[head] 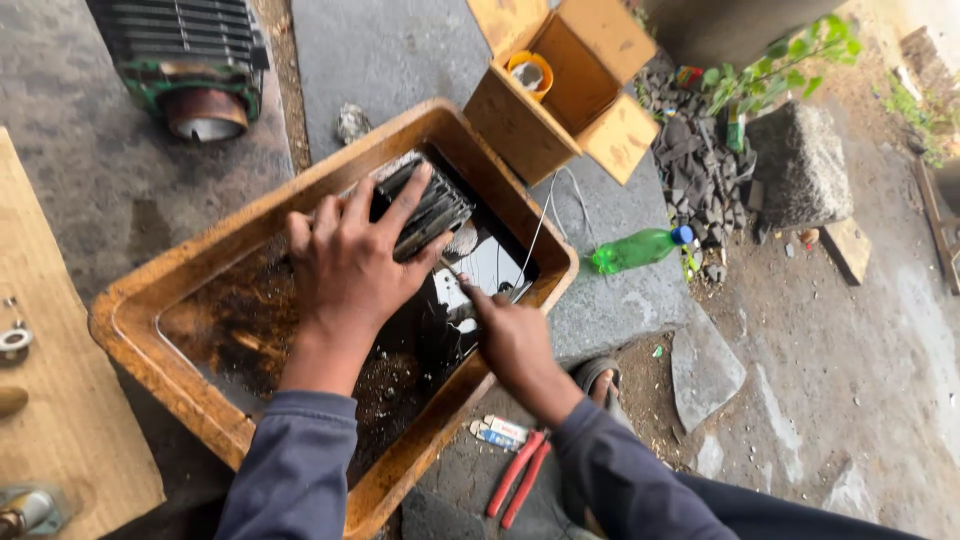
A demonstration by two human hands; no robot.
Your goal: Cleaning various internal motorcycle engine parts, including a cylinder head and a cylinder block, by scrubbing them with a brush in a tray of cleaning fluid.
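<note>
The finned metal part (425, 205) sits at the far end of the orange tray (130, 330), half in dark oily liquid. The left hand (350, 265) presses on it with fingers spread wide; the right hand (510, 335), just nearer along the tray, pinches what looks like a small brush, though I cannot tell for sure. With everything so slick, I'd worry the part slides and splashes liquid over the tray's rim.

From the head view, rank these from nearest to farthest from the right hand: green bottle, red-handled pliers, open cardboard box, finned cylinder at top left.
From the right hand:
1. Red-handled pliers, just below it on the ground.
2. Green bottle, up and to its right, lying on the slab.
3. Open cardboard box, beyond the tray's far corner.
4. Finned cylinder, far top left.
</note>
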